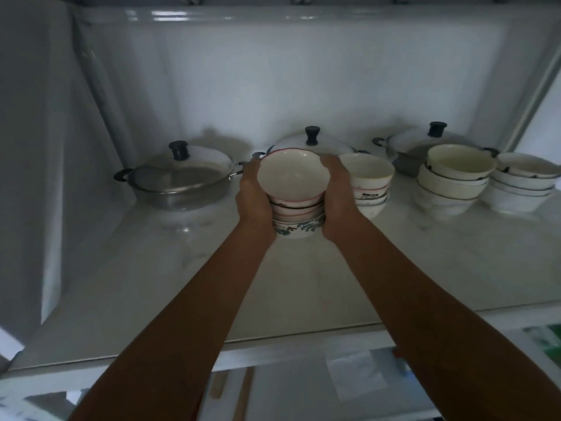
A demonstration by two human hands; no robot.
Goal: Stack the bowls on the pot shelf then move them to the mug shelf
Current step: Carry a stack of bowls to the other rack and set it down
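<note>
Clasped between the left hand point(253, 202) and right hand point(335, 199), one stack of bowls point(296, 196) is gripped on the pot shelf point(303, 284), while three stacks point(372, 183) are left unmoved.

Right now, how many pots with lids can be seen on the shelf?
3: one at the left, one in the middle behind the held bowl stack, one at the right behind the bowls. None seems hidden.

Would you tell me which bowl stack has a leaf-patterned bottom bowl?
The stack held between both hands; the other three stacks show no leaf pattern.
</note>
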